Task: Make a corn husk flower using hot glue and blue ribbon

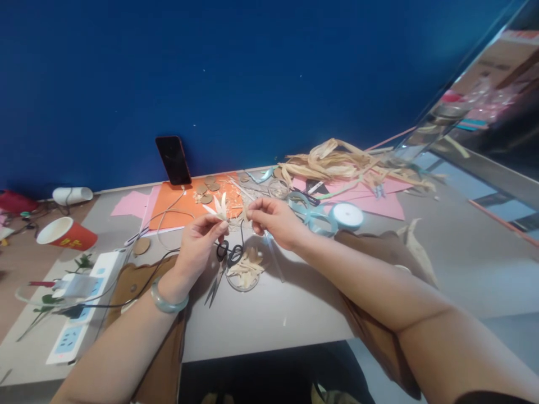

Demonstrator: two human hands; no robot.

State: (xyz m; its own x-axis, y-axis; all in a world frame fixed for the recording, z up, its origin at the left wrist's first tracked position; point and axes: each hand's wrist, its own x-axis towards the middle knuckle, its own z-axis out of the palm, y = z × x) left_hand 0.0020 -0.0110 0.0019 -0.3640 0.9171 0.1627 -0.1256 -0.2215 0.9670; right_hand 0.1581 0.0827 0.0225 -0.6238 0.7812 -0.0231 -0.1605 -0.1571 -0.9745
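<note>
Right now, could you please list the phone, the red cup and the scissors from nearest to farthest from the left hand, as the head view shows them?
Nearest to the left hand first:
1. Scissors: just below it, slightly right.
2. Phone: beyond it, slightly left.
3. Red cup: well off to its left.

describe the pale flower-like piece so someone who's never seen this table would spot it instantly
Below the blue wall is a grey table; over it, find the left hand, just beyond a pale green bangle. The pale flower-like piece is pinched there, its pointed strips fanned out, unlike the loose scraps in the dish below.
</note>
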